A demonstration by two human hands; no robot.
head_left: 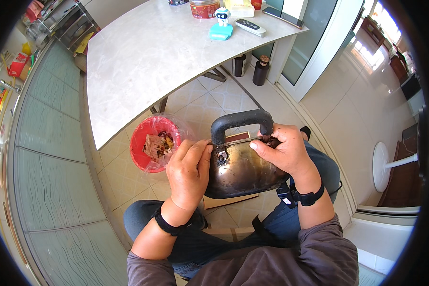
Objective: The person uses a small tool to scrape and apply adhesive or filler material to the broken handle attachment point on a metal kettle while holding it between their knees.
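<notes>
A metal kettle [245, 169] with brown and black scorch stains is held up over my lap, tilted. Its thick black handle [240, 121] arches over the top, and a bracket with a screw joins it to the body. My left hand [188, 171] grips the kettle's left edge, fingers bent and thumb pressed near that bracket. On the opposite side my right hand [286, 150] clasps the upper rim, thumb on the stained wall. The right fingers are partly hidden behind the kettle. Both wrists wear black bands.
A red bin [137, 143] lined with clear plastic and holding scraps stands on the tiled floor at left. Above it juts a pale table [148, 57] bearing a small robot figure [221, 24], a remote [250, 27] and a phone [283, 17]. Glass-fronted cabinets [57, 181] line the left.
</notes>
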